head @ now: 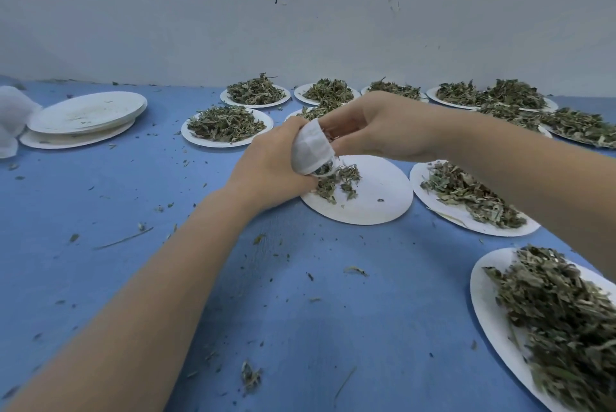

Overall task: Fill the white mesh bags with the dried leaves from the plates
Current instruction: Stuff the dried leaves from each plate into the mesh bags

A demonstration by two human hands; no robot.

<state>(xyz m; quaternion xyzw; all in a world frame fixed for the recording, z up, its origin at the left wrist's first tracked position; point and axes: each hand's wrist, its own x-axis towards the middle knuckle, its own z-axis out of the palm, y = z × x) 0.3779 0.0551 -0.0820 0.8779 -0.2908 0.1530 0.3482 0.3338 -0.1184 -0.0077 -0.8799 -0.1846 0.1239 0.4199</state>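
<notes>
both hands (273, 165) (383, 125) hold white mesh bag (311, 148) over plate (373, 198) of leaves (338, 180).

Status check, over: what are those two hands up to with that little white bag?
Left hand grips white mesh bag; right hand pinches its top. Few dried leaves left on plate. Nothing in the way.

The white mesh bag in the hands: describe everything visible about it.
The small white mesh bag looks like thin, soft fabric with a folded, seamed edge. The left hand grips its side while the right hand pinches its upper edge. It hangs tilted over the nearly emptied white paper plate, its lower end touching or just above the small heap of dried green leaves there. Dark leaf bits show at that lower end. How full it is cannot be told.
</notes>
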